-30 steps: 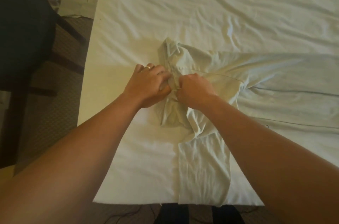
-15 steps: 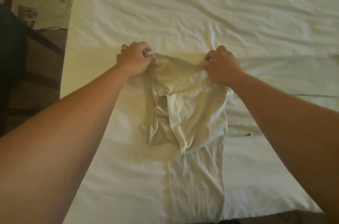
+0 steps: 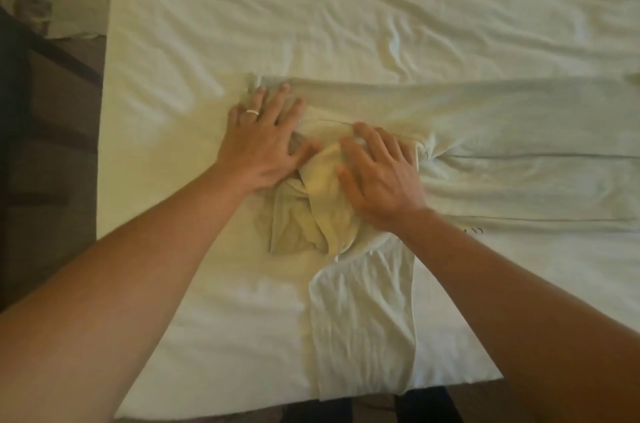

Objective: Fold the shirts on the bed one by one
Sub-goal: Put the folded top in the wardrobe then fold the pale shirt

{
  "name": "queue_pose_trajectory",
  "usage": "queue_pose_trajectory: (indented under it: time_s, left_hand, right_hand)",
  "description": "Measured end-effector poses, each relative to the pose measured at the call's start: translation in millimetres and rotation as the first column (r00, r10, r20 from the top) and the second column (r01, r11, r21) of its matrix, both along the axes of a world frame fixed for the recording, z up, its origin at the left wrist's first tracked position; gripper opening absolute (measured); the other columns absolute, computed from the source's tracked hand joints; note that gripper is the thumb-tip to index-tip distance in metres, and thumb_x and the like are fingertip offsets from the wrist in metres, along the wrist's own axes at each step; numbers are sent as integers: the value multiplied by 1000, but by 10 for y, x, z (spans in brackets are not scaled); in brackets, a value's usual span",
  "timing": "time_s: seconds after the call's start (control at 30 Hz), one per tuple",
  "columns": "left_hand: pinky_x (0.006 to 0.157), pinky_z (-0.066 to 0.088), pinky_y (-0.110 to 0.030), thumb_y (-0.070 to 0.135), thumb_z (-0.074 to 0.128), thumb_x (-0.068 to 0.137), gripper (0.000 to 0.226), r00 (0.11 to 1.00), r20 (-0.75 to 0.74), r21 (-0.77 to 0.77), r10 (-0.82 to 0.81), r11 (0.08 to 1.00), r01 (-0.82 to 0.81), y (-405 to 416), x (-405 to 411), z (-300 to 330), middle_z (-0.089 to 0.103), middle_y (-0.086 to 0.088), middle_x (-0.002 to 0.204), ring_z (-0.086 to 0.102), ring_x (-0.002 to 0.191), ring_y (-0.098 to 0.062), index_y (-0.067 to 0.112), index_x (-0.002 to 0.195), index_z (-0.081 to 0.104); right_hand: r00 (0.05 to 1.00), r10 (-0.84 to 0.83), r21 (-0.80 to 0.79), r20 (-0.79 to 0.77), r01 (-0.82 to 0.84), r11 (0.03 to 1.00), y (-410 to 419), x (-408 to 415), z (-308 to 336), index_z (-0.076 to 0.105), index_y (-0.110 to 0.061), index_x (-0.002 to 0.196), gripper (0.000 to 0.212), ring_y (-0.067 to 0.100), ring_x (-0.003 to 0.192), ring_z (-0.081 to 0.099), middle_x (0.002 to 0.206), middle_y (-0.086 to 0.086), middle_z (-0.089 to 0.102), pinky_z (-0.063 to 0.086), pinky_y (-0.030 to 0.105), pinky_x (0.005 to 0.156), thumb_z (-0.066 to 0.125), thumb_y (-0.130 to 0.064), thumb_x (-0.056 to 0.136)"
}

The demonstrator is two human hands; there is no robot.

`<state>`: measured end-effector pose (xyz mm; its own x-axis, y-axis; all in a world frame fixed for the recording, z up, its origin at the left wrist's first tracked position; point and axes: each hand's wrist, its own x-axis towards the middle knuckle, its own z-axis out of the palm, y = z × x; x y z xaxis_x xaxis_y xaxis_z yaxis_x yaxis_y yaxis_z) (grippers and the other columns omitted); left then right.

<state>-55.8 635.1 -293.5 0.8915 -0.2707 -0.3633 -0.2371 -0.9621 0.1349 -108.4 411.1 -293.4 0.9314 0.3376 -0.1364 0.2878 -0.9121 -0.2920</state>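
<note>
Near the bed's (image 3: 346,7) left edge, we now press our flat, spread left hand (image 3: 265,149) and right hand (image 3: 379,177) on the pale shirt (image 3: 485,118), no longer pinching its corners, so smoothing begins before folding.

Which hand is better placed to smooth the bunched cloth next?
Probably the right hand: it lies flat on the shirt's bunched cloth, while the left hand presses the collar end.
</note>
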Motion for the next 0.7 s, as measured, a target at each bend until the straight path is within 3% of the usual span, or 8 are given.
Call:
queue_pose_trajectory:
  time_s: [0.1,0.2,0.3,0.37,0.43,0.5,0.63,0.7]
  left_hand:
    - [120,14,-60,84,13,87,87,998,-49,70,-33,997,36,140,40,-77,-17,8,169,-8,157,-26,40,160,-6]
    - [122,7,-61,82,20,91,86,994,-106,89,1,996,8,70,78,-18,-22,9,168,-14,156,-26,41,160,-9]
    - [121,6,-60,72,33,96,82,997,-73,100,39,994,-32,-62,40,111,-10,0,171,-9,157,-29,33,162,3]
    - [121,13,-57,57,43,97,75,997,49,38,60,997,-62,-165,-49,223,9,-9,170,4,156,-32,23,160,20]
    - [119,20,-55,51,47,96,70,993,122,-34,6,999,-1,-285,-205,327,22,-10,166,14,154,-32,20,156,30]
    - [120,20,-54,56,46,97,71,996,48,-80,-77,993,81,-380,-354,365,19,-7,167,17,153,-31,24,158,28]
    - [123,14,-50,69,47,92,82,983,-164,-102,-82,993,66,-427,-509,294,3,1,170,5,156,-27,33,160,17]
    - [123,12,-49,72,51,89,89,979,-187,-101,-77,993,59,-406,-513,262,-2,4,171,-1,157,-25,34,161,14]
  right_hand:
    - [984,112,-179,-137,-136,974,-169,-118,-144,13,-33,160,71,26,154,7,170,2,0,15,49,120,16,-69,98]
    - [983,29,-165,-179,-60,984,-151,-135,-108,1,-37,160,78,25,154,-9,168,0,-17,2,51,123,19,-76,94]
    - [985,-143,2,-92,144,990,-53,-371,84,33,-30,151,69,29,146,18,162,6,17,18,50,115,40,-68,94]
    - [976,-212,212,46,198,957,34,-654,194,57,-17,115,46,30,111,48,123,8,53,38,46,93,52,-56,91]
    - [972,-226,354,57,192,915,95,-992,262,56,-14,82,34,27,76,53,83,4,57,45,43,71,57,-47,89]
    - [982,-188,322,4,177,930,138,-1318,305,53,-16,69,37,23,62,51,69,1,54,48,42,60,57,-46,88]
    - [955,-143,-100,-259,121,988,298,-1744,353,63,-18,107,57,24,95,56,107,0,57,50,39,84,43,-69,89]
    - [933,-144,-132,-330,106,986,340,-1787,344,55,-19,124,54,26,107,51,124,1,50,47,38,91,46,-62,91]
